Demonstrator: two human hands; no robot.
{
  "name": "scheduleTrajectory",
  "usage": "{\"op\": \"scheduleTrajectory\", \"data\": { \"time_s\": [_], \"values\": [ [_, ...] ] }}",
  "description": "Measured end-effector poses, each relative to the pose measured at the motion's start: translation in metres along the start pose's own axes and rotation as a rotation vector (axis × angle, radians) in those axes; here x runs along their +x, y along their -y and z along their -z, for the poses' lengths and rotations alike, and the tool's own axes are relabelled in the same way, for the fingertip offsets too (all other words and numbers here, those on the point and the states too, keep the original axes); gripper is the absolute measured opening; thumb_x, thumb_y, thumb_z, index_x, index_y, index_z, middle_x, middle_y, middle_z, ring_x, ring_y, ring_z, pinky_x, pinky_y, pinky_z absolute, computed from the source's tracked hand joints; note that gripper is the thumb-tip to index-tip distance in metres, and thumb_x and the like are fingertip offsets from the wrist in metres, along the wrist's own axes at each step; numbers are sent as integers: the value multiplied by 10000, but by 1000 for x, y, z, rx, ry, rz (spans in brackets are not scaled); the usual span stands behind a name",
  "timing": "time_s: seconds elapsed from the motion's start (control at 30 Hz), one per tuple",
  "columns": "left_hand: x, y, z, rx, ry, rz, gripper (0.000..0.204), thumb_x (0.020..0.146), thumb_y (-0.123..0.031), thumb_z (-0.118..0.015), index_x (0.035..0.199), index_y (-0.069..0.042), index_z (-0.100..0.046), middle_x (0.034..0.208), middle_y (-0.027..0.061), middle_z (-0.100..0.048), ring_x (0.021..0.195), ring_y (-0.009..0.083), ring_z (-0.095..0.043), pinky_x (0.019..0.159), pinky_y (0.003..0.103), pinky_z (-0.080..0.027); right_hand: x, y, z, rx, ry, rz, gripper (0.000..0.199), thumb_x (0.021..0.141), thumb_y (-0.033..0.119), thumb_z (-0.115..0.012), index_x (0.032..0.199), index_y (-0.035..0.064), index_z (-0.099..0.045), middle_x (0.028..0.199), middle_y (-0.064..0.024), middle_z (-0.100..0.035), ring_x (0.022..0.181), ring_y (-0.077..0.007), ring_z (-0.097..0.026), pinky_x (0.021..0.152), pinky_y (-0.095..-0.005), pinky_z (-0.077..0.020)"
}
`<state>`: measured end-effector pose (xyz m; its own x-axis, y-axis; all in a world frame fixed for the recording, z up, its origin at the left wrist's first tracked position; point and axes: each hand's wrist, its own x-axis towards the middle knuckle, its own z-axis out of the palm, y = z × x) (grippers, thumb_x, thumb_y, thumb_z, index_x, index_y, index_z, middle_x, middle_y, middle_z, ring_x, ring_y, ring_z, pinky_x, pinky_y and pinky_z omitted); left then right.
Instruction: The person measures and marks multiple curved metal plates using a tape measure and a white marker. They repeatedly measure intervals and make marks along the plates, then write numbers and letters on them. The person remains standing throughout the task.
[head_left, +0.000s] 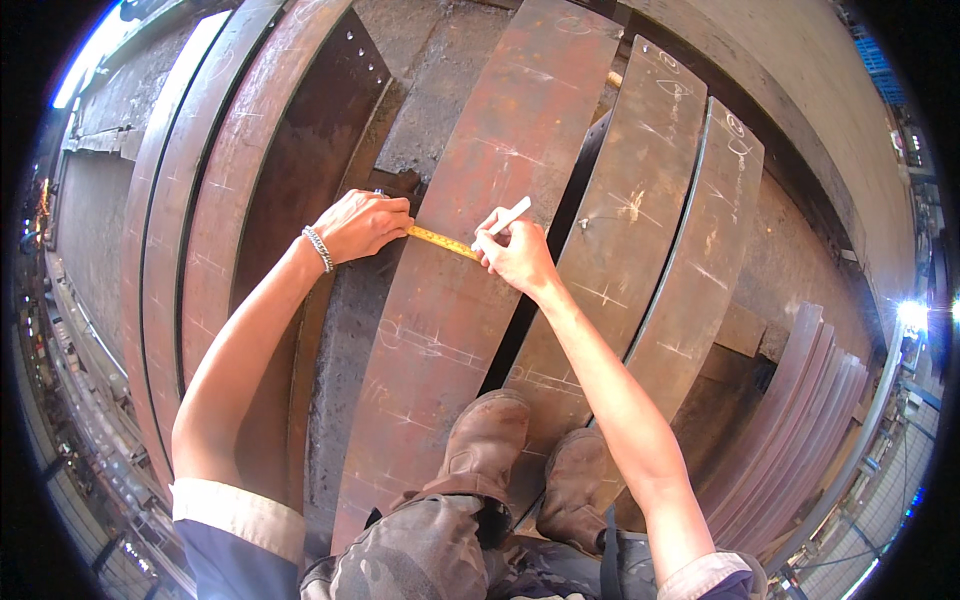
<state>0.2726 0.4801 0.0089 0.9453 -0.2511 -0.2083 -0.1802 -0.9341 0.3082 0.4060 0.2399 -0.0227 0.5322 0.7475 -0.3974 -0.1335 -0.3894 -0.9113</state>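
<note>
A long curved rusty steel plate [470, 180] runs away from me, chalk marks scattered along it. A yellow tape measure blade [443, 241] lies across it. My left hand [362, 224], a chain bracelet on its wrist, presses the tape at the plate's left edge. My right hand [515, 252] holds a white marker [507, 215] with its tip beside the tape near the middle of the plate. Both brown boots [485, 440] stand on the plates below my hands.
More curved rusty plates [650, 200] lie side by side to the right, with dark gaps between them. Curved steel beams [215, 180] run along the left. A stack of thin plates [800, 420] stands at the lower right. A workshop floor lies far below at the edges.
</note>
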Motion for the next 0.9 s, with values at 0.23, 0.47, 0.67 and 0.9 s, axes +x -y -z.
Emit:
{"op": "scheduleTrajectory", "data": {
  "time_s": [0.23, 0.47, 0.67, 0.9],
  "values": [
    [0, 2, -3, -14, -13, -3, 201, 945, -210, -623, 1023, -40, -697, 951, 67, -628, 818, 249, -664, 755, 373, -545, 4, -5, -3, -52, -49, 50, 139, 871, 112, -644, 777, 19, -601, 609, -52, -632, 548, -113, -621, 542, -295, -482],
    [-1, 1, -5, -12, -1, 8, 194, 940, -203, -632, 1015, -37, -698, 960, 66, -633, 819, 248, -666, 750, 370, -546, 2, 5, -14, -243, -124, 91, 153, 848, 114, -649, 759, -5, -612, 625, -158, -652, 587, -221, -680, 581, -338, -507],
    [3, 0, -2, -8, -21, -15, 181, 937, -191, -633, 1004, -36, -697, 956, 63, -638, 816, 255, -668, 740, 376, -547, 6, 6, -25, -583, -432, 477, 109, 900, 96, -647, 913, 3, -593, 809, -184, -679, 660, -279, -697, 610, -384, -547],
    [-1, 1, -3, -6, -41, -20, 170, 940, -189, -627, 984, -40, -696, 945, 65, -635, 816, 255, -665, 734, 382, -543, -2, 24, 4, -314, -548, 383, 76, 919, 78, -664, 929, 41, -599, 726, -102, -671, 606, -179, -675, 579, -297, -536]
  ]
}}
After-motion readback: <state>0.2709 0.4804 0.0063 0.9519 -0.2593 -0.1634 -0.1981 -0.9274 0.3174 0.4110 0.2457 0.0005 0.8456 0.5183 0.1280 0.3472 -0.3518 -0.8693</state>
